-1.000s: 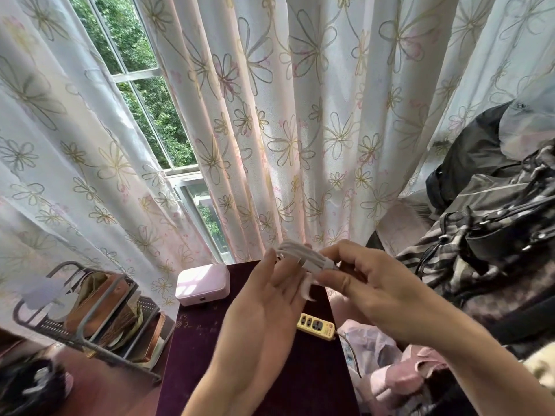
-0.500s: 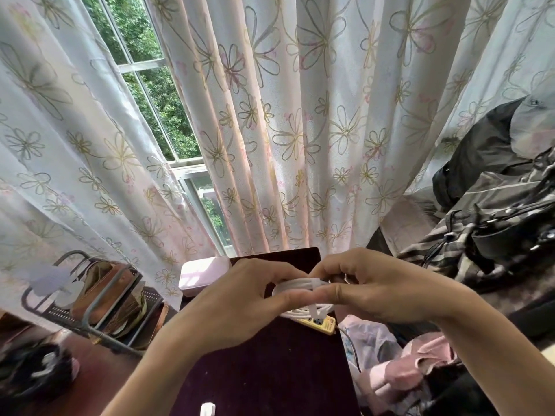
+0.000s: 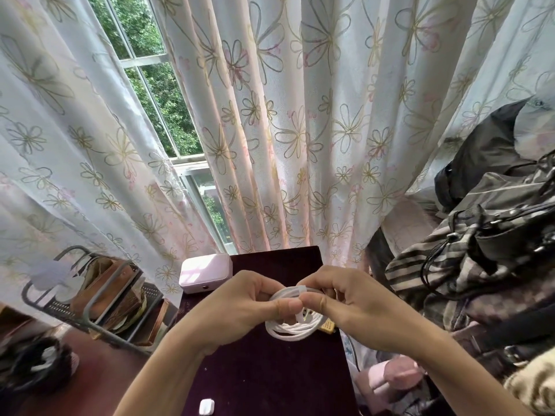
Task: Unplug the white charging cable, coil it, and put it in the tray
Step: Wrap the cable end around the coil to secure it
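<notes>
The white charging cable is wound into a loose coil and hangs just above the dark purple tabletop. My left hand and my right hand pinch the top of the coil between thumbs and fingers, thumbs nearly touching. A yellow power strip peeks out below my right hand. A small white plug or adapter lies at the table's near edge. I cannot tell which object is the tray.
A pale pink box sits at the table's far left corner. A metal rack with brown items stands to the left. Bags and clothes pile up on the right. Flowered curtains hang close behind the table.
Both hands have come lower toward the tabletop and closer together. The cable went from a bundle between raised hands to a round coil hanging from my fingertips.
</notes>
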`<state>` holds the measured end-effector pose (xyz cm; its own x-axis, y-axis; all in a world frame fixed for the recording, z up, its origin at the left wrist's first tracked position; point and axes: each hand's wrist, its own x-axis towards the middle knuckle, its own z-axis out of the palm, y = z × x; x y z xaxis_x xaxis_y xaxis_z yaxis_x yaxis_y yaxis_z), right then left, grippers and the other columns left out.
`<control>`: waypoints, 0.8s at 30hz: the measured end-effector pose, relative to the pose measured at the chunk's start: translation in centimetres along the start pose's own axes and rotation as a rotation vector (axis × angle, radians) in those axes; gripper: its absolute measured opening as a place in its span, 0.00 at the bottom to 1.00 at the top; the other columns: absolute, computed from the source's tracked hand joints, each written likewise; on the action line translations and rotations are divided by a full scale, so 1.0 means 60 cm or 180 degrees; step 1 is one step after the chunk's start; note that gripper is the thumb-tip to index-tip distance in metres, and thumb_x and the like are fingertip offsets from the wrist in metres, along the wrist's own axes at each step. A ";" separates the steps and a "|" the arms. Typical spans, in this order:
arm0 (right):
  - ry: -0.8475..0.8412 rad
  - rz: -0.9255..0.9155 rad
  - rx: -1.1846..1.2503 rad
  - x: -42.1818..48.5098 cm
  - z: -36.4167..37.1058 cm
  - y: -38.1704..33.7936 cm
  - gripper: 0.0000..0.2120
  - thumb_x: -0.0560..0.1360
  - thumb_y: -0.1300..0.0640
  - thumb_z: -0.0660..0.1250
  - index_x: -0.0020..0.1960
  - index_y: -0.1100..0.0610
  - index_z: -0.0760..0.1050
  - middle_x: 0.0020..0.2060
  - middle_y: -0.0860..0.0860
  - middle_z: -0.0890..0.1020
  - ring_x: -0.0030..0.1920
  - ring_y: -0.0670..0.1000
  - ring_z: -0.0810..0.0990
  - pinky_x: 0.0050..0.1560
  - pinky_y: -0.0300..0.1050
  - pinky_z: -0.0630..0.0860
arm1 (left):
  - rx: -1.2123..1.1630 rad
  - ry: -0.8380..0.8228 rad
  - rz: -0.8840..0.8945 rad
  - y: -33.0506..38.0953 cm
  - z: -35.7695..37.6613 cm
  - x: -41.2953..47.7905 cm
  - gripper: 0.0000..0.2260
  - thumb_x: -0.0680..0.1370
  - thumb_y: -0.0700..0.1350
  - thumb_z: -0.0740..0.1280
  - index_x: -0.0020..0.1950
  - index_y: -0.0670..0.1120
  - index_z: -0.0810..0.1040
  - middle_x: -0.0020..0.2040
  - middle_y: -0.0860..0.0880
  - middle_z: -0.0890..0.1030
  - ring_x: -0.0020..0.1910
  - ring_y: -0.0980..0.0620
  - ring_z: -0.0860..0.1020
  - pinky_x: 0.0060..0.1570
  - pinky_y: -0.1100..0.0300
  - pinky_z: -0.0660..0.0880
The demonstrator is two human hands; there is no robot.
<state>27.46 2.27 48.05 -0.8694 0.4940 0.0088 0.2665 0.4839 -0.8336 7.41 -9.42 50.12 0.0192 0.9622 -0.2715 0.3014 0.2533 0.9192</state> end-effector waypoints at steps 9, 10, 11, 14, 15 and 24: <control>0.0158 -0.0114 0.0001 0.003 0.036 -0.001 0.09 0.83 0.45 0.66 0.59 0.42 0.84 0.46 0.42 0.80 0.50 0.44 0.80 0.50 0.34 0.72 | -0.0362 0.0104 -0.0050 -0.016 -0.004 -0.015 0.14 0.78 0.54 0.72 0.47 0.43 0.87 0.40 0.49 0.85 0.41 0.56 0.79 0.46 0.65 0.73; 0.0181 -0.0135 -0.0018 0.003 0.039 -0.002 0.10 0.83 0.45 0.66 0.60 0.41 0.84 0.47 0.42 0.80 0.51 0.44 0.80 0.51 0.34 0.72 | -0.0390 0.0113 -0.0047 -0.018 -0.005 -0.017 0.14 0.78 0.53 0.72 0.48 0.42 0.87 0.41 0.48 0.85 0.42 0.56 0.79 0.46 0.65 0.73; 0.0193 -0.0151 -0.0030 0.003 0.042 -0.002 0.11 0.83 0.44 0.65 0.61 0.41 0.84 0.47 0.41 0.80 0.51 0.44 0.80 0.51 0.34 0.72 | -0.0413 0.0115 -0.0039 -0.020 -0.006 -0.019 0.14 0.78 0.53 0.72 0.48 0.41 0.87 0.41 0.48 0.85 0.42 0.55 0.78 0.46 0.65 0.73; 0.0213 -0.0203 -0.0112 0.002 0.045 -0.004 0.12 0.84 0.44 0.64 0.63 0.41 0.83 0.48 0.41 0.80 0.54 0.44 0.80 0.54 0.34 0.73 | -0.0412 0.0090 0.0015 -0.023 -0.008 -0.022 0.17 0.77 0.55 0.72 0.47 0.41 0.87 0.40 0.48 0.84 0.42 0.55 0.78 0.47 0.64 0.72; 0.0226 -0.0221 -0.0158 0.002 0.044 -0.004 0.12 0.84 0.44 0.64 0.63 0.42 0.83 0.48 0.40 0.80 0.55 0.44 0.79 0.55 0.34 0.72 | -0.0423 0.0084 0.0033 -0.024 -0.007 -0.022 0.16 0.77 0.56 0.72 0.47 0.43 0.87 0.39 0.50 0.84 0.41 0.56 0.78 0.47 0.64 0.72; 0.0252 -0.0295 -0.0276 0.007 0.034 0.003 0.12 0.85 0.42 0.61 0.64 0.38 0.80 0.51 0.41 0.80 0.58 0.45 0.79 0.58 0.42 0.76 | -0.0348 0.0124 0.0329 -0.028 -0.002 -0.012 0.18 0.79 0.57 0.68 0.41 0.44 0.82 0.34 0.50 0.75 0.37 0.55 0.70 0.42 0.65 0.67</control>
<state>26.29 1.06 46.78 -0.8574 0.4980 0.1300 0.2245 0.5891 -0.7763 6.78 -10.52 48.80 0.0070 0.9863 -0.1646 0.1941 0.1601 0.9678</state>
